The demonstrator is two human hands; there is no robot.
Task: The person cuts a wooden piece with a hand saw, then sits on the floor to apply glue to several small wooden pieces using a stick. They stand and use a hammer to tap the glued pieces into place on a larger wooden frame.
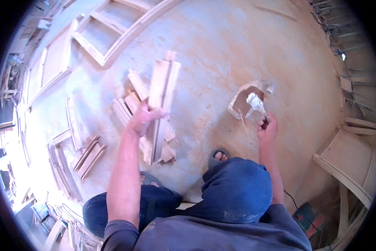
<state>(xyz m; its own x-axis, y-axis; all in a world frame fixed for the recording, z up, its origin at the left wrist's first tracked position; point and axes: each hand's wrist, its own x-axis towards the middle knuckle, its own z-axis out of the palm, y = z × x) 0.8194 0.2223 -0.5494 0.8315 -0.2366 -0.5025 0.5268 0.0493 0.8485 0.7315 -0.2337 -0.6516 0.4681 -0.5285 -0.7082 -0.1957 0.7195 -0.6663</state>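
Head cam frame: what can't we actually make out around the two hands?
- Head view: what the right hand pinches is hidden by its own curled fingers; grip state unclear.
- Pale lump in the broken dish of brown stuff: blurred, cannot be told what it is.
- Wood moulding strip under the left hand: its lower part is lost among the stacked offcuts.
- Left foot: covered by the knee.
- Frames at the rim: bent by fisheye, cut off.

pale bare wooden mouldings (163,90) on a dusty, rough matt concrete floor (221,50).

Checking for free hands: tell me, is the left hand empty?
No: the left hand grips a long wooden moulding strip above the pile of wood pieces.
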